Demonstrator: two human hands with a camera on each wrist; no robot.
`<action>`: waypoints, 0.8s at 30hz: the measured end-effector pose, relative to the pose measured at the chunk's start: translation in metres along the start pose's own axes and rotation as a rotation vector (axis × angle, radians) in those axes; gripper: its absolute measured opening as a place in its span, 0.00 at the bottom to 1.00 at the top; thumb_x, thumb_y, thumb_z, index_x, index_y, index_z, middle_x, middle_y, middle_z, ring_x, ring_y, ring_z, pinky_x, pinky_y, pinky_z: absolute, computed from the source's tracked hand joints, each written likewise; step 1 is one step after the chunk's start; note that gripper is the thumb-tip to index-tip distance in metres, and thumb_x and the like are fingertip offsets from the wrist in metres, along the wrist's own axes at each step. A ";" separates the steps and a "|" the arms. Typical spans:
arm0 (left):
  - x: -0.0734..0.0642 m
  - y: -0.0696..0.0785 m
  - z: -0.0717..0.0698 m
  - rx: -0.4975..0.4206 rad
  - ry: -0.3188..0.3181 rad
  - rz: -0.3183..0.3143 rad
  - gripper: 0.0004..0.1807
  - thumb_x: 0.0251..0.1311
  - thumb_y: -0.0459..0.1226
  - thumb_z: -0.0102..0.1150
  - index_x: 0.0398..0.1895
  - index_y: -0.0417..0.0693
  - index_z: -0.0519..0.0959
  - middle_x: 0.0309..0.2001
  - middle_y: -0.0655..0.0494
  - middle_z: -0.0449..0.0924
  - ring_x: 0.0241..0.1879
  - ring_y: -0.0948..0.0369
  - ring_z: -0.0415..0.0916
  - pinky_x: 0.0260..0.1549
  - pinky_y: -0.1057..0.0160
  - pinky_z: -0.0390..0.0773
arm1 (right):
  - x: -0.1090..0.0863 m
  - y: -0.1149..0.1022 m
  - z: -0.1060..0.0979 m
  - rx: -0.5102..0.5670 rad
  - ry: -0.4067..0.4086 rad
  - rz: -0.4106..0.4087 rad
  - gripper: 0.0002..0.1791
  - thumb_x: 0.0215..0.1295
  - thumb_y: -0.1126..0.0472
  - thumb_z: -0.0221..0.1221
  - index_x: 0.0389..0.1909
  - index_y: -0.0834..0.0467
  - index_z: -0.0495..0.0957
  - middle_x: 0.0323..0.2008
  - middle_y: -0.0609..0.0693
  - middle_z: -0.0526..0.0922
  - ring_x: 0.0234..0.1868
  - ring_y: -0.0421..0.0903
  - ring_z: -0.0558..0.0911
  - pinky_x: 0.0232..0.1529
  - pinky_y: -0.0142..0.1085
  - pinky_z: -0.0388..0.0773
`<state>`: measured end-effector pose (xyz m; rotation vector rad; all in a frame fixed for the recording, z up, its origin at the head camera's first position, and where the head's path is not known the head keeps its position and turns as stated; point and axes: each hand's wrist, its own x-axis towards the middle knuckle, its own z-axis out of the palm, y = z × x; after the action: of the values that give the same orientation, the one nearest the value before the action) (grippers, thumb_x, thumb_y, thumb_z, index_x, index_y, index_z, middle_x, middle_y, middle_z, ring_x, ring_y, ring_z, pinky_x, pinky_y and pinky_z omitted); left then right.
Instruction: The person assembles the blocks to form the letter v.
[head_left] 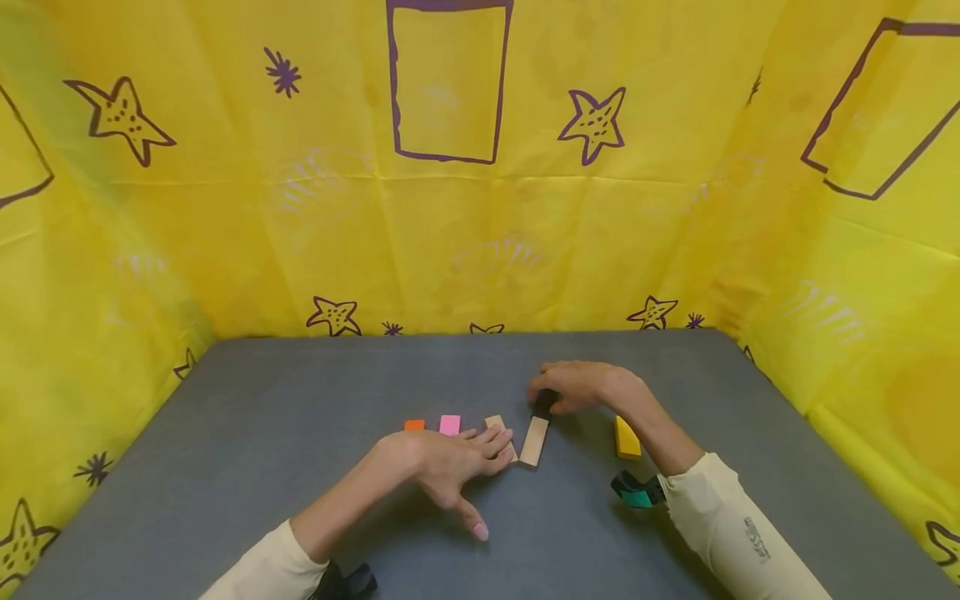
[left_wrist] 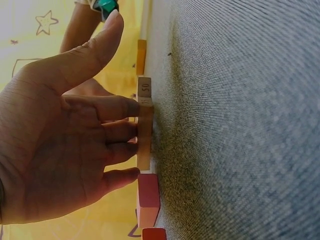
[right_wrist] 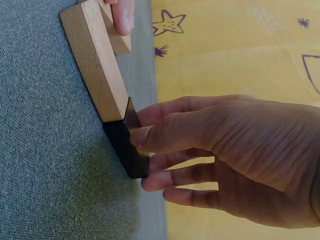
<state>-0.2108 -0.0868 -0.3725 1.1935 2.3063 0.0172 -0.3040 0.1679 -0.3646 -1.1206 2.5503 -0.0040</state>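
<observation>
Two plain wooden blocks lie on the grey table in a V, their near ends meeting in the head view. My left hand (head_left: 450, 471), palm down with fingers extended, rests its fingertips on the left wooden block (head_left: 492, 422). The right wooden block (head_left: 534, 442) slants up to a black block (head_left: 544, 404) at its far end. My right hand (head_left: 581, 386) pinches that black block; in the right wrist view the thumb and fingers bear on the black block (right_wrist: 125, 147), which touches the wooden block's (right_wrist: 95, 60) end. Dark numbers show on the wooden ends (left_wrist: 145, 87) in the left wrist view.
Left of the wooden blocks lie a pink block (head_left: 450, 425) and an orange block (head_left: 414, 426), partly behind the left hand. A yellow block (head_left: 627, 440) lies under the right forearm's inner side. Yellow cloth walls (head_left: 450, 250) with drawn stars enclose the table (head_left: 300, 383).
</observation>
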 end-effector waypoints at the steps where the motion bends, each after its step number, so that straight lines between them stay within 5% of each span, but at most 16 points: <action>1: 0.000 0.000 0.000 0.001 0.001 0.001 0.58 0.61 0.65 0.66 0.86 0.53 0.50 0.87 0.52 0.34 0.87 0.55 0.35 0.85 0.50 0.45 | 0.000 0.000 0.000 0.001 -0.001 0.004 0.17 0.69 0.64 0.67 0.58 0.53 0.83 0.52 0.51 0.82 0.51 0.47 0.78 0.61 0.47 0.80; 13: 0.002 0.000 0.000 -0.001 0.001 0.002 0.58 0.61 0.64 0.67 0.86 0.51 0.49 0.87 0.52 0.34 0.87 0.57 0.34 0.85 0.50 0.44 | -0.002 -0.003 -0.001 0.010 -0.003 0.006 0.18 0.70 0.65 0.66 0.57 0.48 0.84 0.49 0.51 0.79 0.47 0.46 0.76 0.51 0.41 0.78; 24: 0.001 0.001 0.000 -0.001 0.000 -0.003 0.58 0.61 0.65 0.66 0.86 0.52 0.50 0.87 0.53 0.34 0.87 0.57 0.35 0.85 0.50 0.45 | -0.001 -0.001 0.000 0.016 -0.013 -0.031 0.18 0.69 0.67 0.65 0.56 0.48 0.85 0.48 0.49 0.80 0.47 0.46 0.76 0.52 0.40 0.78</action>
<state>-0.2107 -0.0857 -0.3728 1.1889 2.3077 0.0171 -0.3031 0.1680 -0.3639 -1.1508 2.5168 -0.0251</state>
